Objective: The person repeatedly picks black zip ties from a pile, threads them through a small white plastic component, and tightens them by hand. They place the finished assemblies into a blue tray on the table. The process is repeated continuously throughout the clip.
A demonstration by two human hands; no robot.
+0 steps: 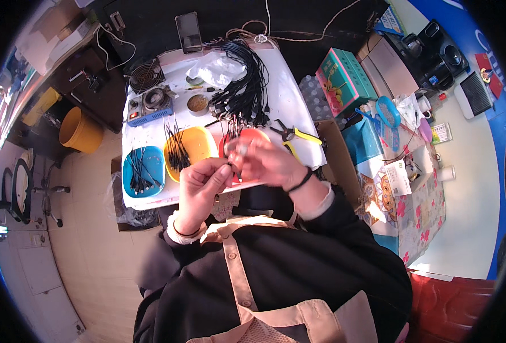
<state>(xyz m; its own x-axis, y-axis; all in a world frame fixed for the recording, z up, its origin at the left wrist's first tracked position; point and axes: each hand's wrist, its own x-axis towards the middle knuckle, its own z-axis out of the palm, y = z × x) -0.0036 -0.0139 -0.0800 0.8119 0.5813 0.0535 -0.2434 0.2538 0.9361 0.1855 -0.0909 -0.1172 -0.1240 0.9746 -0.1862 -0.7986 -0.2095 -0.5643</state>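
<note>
**A:** What do I have at the centre of the frame?

**B:** Both of my hands, raised together over the near edge of the desk point(298, 108). My left hand point(203, 182) is closed, its fingertips pinching a thin black cable piece point(234, 171) at the centre. My right hand point(267, 161) is curled around the same spot, fingers bent and touching the left fingertips; it seems to hold the other end of that piece, though its grip is blurred.

**A:** And behind the hands?

**B:** Three shallow dishes in a row across the middle-left of the frame. The blue dish point(143, 170) sits furthest left with short black leads in it, the yellow dish point(191, 147) beside it holds another bunch, and the red dish point(253, 137) is mostly hidden by my right hand.

**A:** Anything further up?

**B:** A big bundle of black cables point(244, 86) fanned across the upper centre, with a clear plastic bag point(216, 68) just left of it. Yellow-handled pliers point(296, 134) lie right of the red dish. A small fan point(145, 74) and a soldering station point(150, 106) sit at the upper-left corner of the desk.
</note>
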